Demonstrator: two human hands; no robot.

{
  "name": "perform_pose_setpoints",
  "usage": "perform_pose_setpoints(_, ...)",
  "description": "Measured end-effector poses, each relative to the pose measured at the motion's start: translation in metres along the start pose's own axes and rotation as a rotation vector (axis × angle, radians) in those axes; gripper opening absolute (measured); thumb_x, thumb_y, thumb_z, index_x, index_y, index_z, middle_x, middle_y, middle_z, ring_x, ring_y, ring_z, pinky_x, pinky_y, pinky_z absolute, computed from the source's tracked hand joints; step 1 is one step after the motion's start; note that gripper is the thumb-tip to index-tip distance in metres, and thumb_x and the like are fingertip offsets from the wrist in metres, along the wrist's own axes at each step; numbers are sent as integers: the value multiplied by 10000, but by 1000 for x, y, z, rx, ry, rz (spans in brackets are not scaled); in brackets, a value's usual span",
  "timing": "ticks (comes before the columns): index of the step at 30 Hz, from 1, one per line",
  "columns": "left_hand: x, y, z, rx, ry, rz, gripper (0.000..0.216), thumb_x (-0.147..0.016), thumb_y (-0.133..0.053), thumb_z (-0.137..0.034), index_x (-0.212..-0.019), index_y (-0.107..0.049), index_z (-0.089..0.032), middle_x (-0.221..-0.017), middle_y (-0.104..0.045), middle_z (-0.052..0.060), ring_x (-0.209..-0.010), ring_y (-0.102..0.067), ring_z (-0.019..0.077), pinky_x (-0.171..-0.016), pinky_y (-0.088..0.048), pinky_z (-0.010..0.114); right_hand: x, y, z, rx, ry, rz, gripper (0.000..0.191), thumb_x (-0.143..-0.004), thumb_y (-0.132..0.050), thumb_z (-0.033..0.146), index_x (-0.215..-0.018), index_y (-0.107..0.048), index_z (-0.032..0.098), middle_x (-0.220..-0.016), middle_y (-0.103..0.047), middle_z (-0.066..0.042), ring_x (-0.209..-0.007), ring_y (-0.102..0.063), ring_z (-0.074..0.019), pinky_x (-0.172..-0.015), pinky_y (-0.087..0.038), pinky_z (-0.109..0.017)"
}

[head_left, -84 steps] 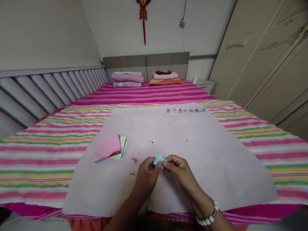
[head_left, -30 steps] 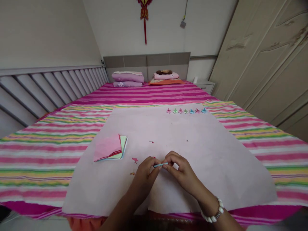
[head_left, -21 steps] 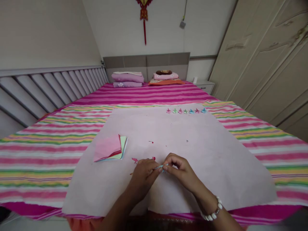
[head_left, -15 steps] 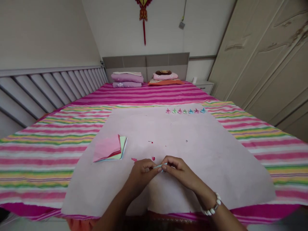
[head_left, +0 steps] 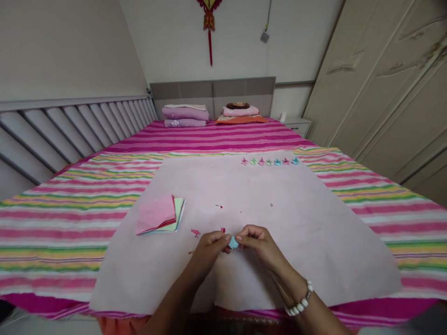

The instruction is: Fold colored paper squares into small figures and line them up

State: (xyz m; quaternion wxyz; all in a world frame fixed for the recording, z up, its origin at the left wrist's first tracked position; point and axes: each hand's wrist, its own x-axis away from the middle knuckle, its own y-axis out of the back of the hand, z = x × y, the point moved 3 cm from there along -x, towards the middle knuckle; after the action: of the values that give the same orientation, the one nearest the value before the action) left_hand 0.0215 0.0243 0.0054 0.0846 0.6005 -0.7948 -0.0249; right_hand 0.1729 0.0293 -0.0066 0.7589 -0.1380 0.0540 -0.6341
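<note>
Pinching a blue paper [head_left: 233,243], the left hand [head_left: 211,246] and right hand [head_left: 257,243] each have one side clamped in their grip, over the near part of the pale sheet [head_left: 314,232]; the paper's folds look unclear.

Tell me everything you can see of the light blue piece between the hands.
The light blue piece looks like paper folded small, one face partly visible. It is pinched between the left hand on one side and the right hand on the other, over the near part of the pale sheet. The grip hides its outer ends; its full shape cannot be told.
</note>
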Motion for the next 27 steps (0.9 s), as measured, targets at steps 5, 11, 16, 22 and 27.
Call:
perform_pose_setpoints(5,-3,-4,6,132,86,-27,356,-752,-555,-489,-616,-591,-162,-574,-538,-11,-609,-483,147,-648,-371,276,1,-4,-4,-144,-74,17,230,-622,-792,342,-754,-727,164,-606,-653,7,-502,-502,-85,-531,-356,-226)
perform_pose_setpoints(11,-9,1,6,53,21,-139,385,-828,-482,-485,-684,-625,-157,-662,-603,28,-679,-547,175,-682,-415,303,-5,0,-5,-244,-125,-63,255,-567,-836,323,-692,-716,136,-560,-645,-6,-479,-516,-80,-511,-389,-214)
perform_pose_setpoints(16,-15,10,-2,-189,-368,-269,115,-782,-617,-291,-791,-666,-187,-802,-628,32,-778,-571,173,-731,-438,290,-16,10,-14,-291,-147,-152,282,-521,-858,312,-675,-705,133,-574,-636,-3,-492,-531,-80,-519,-433,-211)
perform_pose_setpoints(22,-34,7,11,-326,-466,-175,97,-773,-630,-217,-822,-713,-212,-810,-629,34,-782,-583,168,-719,-465,286,-29,14,-20,-237,-130,-146,290,-531,-841,340,-663,-685,134,-600,-643,-24,-482,-525,-92,-512,-451,-239)
perform_pose_setpoints(27,-54,7,16,-329,-418,-158,133,-798,-590,-221,-818,-721,-210,-807,-627,31,-734,-580,150,-655,-456,260,-45,22,-23,-84,-33,-169,302,-594,-787,412,-643,-678,135,-539,-607,-19,-469,-496,-112,-490,-414,-259)
